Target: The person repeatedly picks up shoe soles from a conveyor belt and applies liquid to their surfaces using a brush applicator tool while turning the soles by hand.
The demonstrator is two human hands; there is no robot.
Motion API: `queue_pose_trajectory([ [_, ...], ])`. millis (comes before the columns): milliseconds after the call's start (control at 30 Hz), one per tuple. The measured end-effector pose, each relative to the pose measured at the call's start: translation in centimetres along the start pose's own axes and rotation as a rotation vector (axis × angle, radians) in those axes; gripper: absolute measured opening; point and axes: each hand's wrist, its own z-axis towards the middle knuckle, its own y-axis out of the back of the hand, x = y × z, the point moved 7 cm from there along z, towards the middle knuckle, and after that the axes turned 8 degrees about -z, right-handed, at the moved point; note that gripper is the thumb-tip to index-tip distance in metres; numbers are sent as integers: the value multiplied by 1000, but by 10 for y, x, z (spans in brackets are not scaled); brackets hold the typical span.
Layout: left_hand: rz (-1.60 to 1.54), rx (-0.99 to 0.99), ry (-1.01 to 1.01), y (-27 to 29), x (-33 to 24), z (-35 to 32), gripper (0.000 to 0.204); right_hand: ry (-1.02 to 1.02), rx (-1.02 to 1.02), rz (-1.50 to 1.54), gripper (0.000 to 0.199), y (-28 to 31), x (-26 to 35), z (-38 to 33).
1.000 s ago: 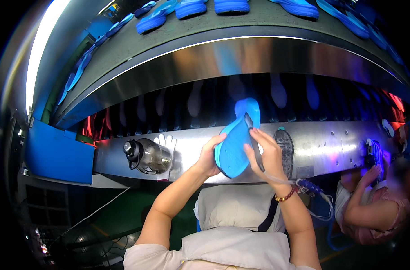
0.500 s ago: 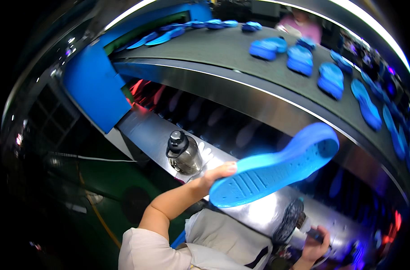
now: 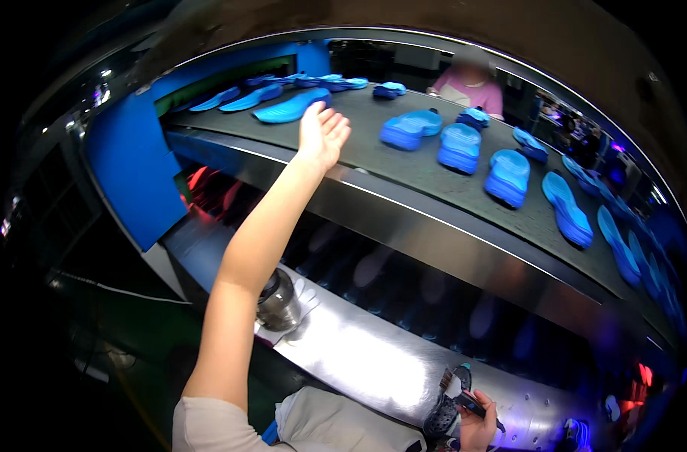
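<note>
Head view: the left hand (image 3: 322,134) hangs over the grey conveyor belt (image 3: 403,162), fingers spread wide and empty, just beside a long blue sole (image 3: 292,108) already lying flat there. The right hand (image 3: 475,426) grips a dark brush (image 3: 450,403) low at the steel desk (image 3: 358,361). No labels or signs are legible.

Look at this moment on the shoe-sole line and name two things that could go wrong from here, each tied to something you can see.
1. The left hand is stretched, open, far over the conveyor belt beside a blue sole; such a long reach could strain the arm, or a finger might catch on the belt edge.
2. The right hand grips a dark brush low at the picture's edge, away from the gaze; it could slip or knock the metal flask on the steel ledge.
</note>
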Motion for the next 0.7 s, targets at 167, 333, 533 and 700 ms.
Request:
queue_pose_trajectory([
  [167, 1242, 494, -366, -94, 54, 2, 65, 120, -52, -138, 44, 13, 3, -3],
  [333, 2180, 405, -378, -93, 95, 16, 46, 126, -21, -47, 44, 19, 1, -7],
  [533, 1780, 874, -544, -123, 129, -22, 34, 119, -151, 62, 38, 67, -4, -33],
  [700, 1648, 1062, -537, -178, 182, -78, 31, 152, -182, 65, 37, 68, 3, -46],
])
